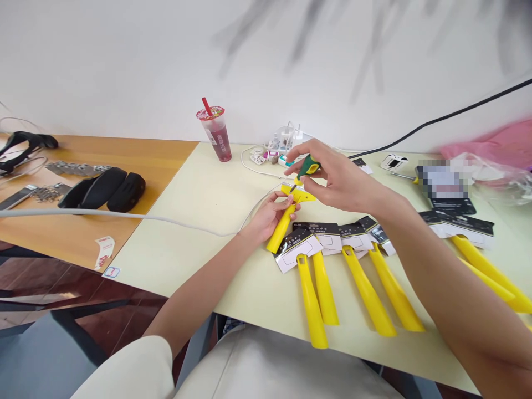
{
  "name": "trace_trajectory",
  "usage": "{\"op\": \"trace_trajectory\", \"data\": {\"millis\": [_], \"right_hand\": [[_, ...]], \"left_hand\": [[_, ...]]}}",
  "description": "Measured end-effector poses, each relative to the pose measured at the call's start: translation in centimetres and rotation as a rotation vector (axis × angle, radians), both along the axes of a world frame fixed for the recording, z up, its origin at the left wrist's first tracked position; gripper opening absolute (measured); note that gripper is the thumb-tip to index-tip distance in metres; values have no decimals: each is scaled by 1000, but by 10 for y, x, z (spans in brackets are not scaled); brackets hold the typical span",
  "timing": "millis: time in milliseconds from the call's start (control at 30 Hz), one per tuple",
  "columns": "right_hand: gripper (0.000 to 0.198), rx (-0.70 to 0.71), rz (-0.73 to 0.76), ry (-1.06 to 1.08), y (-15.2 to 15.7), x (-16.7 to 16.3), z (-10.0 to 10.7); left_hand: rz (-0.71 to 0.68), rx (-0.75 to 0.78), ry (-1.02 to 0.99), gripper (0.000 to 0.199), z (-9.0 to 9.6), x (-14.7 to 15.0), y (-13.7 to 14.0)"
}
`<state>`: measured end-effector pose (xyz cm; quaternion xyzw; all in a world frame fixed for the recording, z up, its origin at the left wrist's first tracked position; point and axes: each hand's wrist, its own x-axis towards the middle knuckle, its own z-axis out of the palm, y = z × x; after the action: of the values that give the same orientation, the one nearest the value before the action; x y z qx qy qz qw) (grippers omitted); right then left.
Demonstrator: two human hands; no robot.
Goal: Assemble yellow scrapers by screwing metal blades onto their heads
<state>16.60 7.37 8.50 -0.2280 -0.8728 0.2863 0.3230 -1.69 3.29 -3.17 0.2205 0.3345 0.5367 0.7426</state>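
A yellow scraper [281, 228] is gripped in my left hand [272, 216], its wide head pointing away from me and its handle toward me. My right hand [328, 172] has its fingers closed on a green and yellow screwdriver [309, 166]. The screwdriver's tip meets the scraper's head near my left thumb; whether it sits in a screw is too small to tell. Just right of my left hand lie several more yellow scrapers [311, 302] with black and white cards [297, 249] over their heads. Further scrapers [482, 260] rest beyond my right forearm.
A cup of red drink with a straw [218, 136] stands near the wall. Behind my hands are a power strip [286, 138] and a white cable [199, 227]. At left, a black case [106, 188] and metal parts [45, 193] lie on the wooden table [166, 160]. Pink plastic [494, 144] is at right.
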Motion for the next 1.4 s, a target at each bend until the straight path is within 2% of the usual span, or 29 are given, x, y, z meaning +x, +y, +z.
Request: {"op": "trace_trajectory", "data": {"millis": [167, 400, 500, 667, 800, 933, 1067, 1400], "right_hand": [[32, -5, -26, 37, 3, 0, -2], [21, 196, -143, 5, 8, -2, -8], [24, 221, -164, -4, 10, -1, -10], [36, 141, -106, 11, 10, 3, -7], [31, 49, -64, 61, 8, 2, -3], [23, 104, -70, 53, 5, -2, -4], [26, 144, -86, 44, 3, -4, -6], [28, 42, -50, 18, 7, 0, -4]], "left_hand": [[2, 7, 1, 37, 1, 1, 0], [-2, 14, -2, 37, 1, 1, -1], [-9, 13, 0, 38, 1, 0, -2], [-10, 20, -2, 35, 1, 0, -1], [-4, 19, 2, 37, 1, -1, -1], [-14, 32, 1, 37, 1, -1, -1], [-19, 39, 3, 35, 0, -1, -1], [6, 39, 9, 39, 2, -1, -1]]}}
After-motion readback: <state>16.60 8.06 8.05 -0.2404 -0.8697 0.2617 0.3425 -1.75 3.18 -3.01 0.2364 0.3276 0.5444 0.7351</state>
